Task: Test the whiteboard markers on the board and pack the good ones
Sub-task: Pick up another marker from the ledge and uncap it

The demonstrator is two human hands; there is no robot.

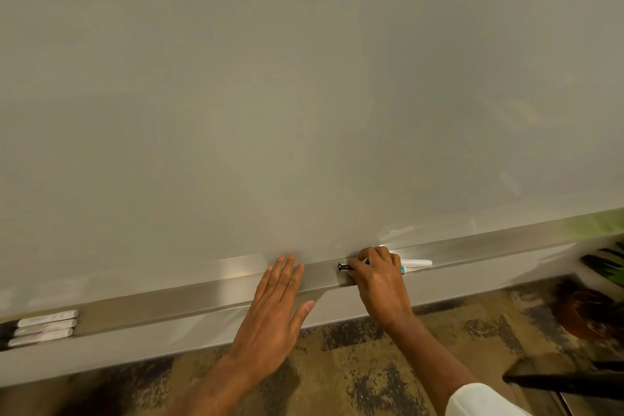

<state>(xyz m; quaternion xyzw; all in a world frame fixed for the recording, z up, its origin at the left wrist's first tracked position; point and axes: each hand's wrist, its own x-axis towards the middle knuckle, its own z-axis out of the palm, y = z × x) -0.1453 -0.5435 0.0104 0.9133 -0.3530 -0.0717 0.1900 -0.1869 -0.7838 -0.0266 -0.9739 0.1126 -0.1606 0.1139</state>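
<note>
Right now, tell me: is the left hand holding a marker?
No. The left hand lies flat and open on the tray, while the right hand grips a marker.

whiteboard: we count one whiteboard (304, 78).
tray: we count one metal tray (202, 294) under it.
markers at the left: we count three markers (44, 328), side by side on the tray.
marker at the right: we count one marker (417, 263), partly hidden under the right hand (380, 275).
hands: we count two, with the left hand (277, 307).
plant: we count one potted plant (604, 267).
</note>
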